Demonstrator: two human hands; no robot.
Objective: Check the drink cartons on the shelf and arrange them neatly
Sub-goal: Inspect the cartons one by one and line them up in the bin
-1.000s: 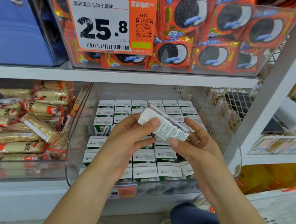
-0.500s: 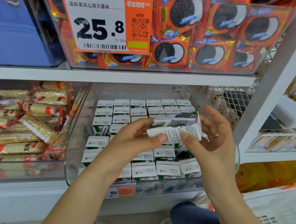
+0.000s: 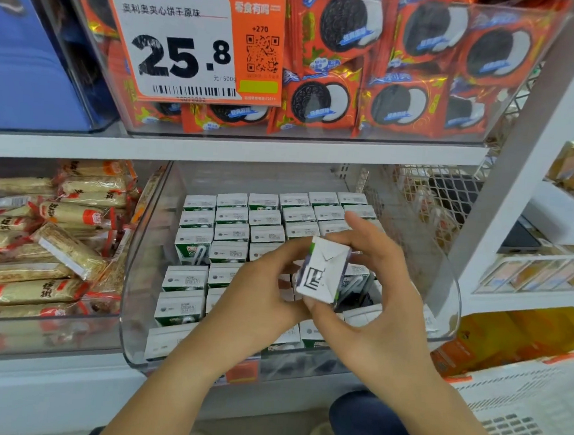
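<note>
Both hands hold one drink carton (image 3: 322,270) between them — the left hand (image 3: 259,303) pinches its near-left side, the right hand (image 3: 375,298) curls round its right side, folded end facing the camera. Turn it slowly and read each face before setting it upright in the gap just beyond the fingers. Behind, the remaining cartons (image 3: 265,215) stand in rows inside the clear bin (image 3: 136,308) on the shelf.
</note>
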